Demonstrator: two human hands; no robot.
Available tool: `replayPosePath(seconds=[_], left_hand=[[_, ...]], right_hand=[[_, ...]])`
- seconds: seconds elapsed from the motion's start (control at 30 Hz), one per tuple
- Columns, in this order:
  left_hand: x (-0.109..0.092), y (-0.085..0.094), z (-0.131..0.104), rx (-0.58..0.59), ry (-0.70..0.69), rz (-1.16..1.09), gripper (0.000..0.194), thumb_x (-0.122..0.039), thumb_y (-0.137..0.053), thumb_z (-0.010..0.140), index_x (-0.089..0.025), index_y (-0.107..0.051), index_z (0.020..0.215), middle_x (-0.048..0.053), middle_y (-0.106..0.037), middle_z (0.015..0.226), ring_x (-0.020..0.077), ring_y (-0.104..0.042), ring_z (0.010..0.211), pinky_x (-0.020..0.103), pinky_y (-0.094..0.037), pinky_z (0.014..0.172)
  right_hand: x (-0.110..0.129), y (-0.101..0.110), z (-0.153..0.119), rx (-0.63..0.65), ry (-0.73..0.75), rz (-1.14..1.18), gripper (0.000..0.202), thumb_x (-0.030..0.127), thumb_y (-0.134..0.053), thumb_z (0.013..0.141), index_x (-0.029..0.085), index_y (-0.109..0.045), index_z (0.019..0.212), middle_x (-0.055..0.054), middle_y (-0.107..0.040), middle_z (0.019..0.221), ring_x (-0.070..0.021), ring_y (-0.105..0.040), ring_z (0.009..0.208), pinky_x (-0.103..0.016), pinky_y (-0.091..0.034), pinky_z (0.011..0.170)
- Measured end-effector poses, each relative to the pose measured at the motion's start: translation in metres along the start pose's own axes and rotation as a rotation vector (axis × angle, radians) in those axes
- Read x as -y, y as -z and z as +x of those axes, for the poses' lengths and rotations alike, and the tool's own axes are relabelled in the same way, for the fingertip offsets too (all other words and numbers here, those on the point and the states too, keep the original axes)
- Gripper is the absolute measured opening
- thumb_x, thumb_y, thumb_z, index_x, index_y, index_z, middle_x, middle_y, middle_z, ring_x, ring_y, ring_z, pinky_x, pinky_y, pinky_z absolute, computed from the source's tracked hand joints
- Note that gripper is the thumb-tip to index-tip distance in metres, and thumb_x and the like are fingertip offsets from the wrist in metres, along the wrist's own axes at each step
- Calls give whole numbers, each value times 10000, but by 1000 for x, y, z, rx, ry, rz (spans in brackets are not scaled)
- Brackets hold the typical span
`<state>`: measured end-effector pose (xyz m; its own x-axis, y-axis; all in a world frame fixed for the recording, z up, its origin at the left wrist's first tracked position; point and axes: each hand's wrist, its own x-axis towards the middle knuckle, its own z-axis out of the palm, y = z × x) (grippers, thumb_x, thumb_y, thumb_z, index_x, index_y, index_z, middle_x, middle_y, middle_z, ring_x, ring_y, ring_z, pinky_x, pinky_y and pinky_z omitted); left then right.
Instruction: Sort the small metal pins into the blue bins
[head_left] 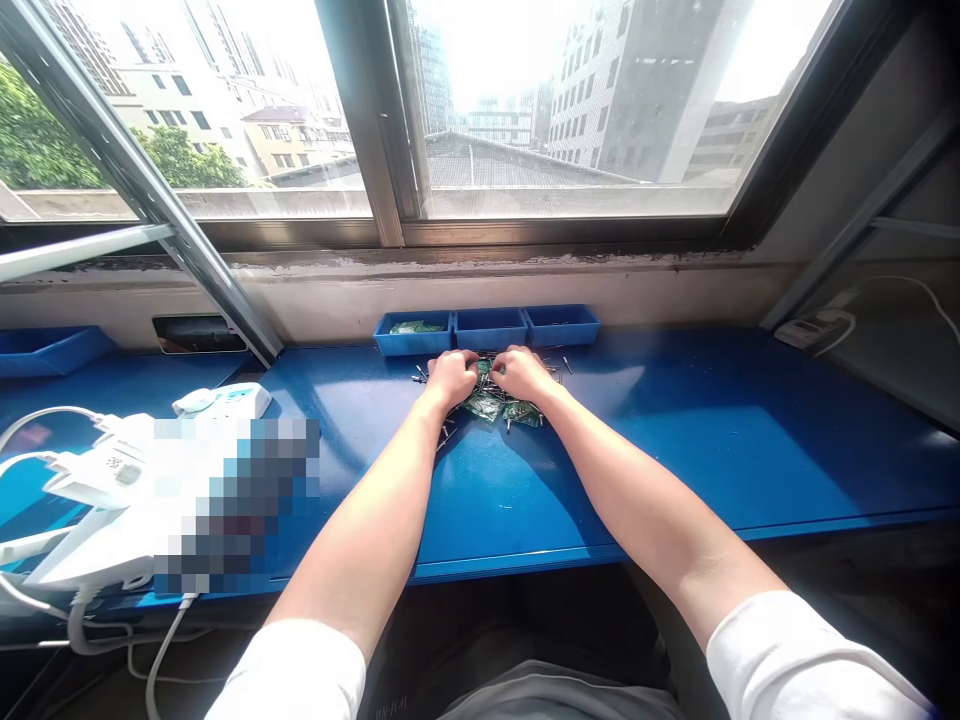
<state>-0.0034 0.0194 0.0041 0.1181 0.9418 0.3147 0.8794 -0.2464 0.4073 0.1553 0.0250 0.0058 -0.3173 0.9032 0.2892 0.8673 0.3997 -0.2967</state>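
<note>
Both my hands are at a pile of thin metal pin-like pieces [487, 385] and small clear-and-green plastic packets [484, 405] on the blue tabletop [495, 520]. My left hand [453, 376] reaches in from the left, its fingers curled down at the pile. From the other side, my right hand [523, 373] bends its fingers inward, thumb and fingertips close together. A narrow gap separates the hands. Whatever lies between the fingertips is too small to make out. Another green packet [523, 412] lies under loose pins, below my right hand.
Three joined blue bins stand behind the pile: the left bin [414, 346] holds green packets, beside a middle bin [491, 342] and a right bin [562, 338]. White power strips with plugs [112, 470] and cables occupy the left. A metal post [217, 270] slants near the window.
</note>
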Motion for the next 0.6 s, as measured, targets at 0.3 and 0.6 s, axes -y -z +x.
replayPosePath(seconds=[0.3,0.6], left_hand=[[-2,1,-1,-3,-22,17,313,-289,-442,815,-248,-695,994,45,-700,1075,254,-583,1088,376,-381,953],[-1,1,-2,-87,-53,-70,275,-289,-490,820,-239,-683,1010,45,-693,1082,255,-563,1112,391,-369,991]], right_hand=[[4,0,-1,49,-19,-73,276,252,-430,844,154,-683,893,-158,-634,1075,-285,-555,1013,-377,-417,849],[-2,2,3,-147,-69,429,167,248,-481,850,167,-622,882,-61,-670,852,-157,-599,777,-267,-445,714]])
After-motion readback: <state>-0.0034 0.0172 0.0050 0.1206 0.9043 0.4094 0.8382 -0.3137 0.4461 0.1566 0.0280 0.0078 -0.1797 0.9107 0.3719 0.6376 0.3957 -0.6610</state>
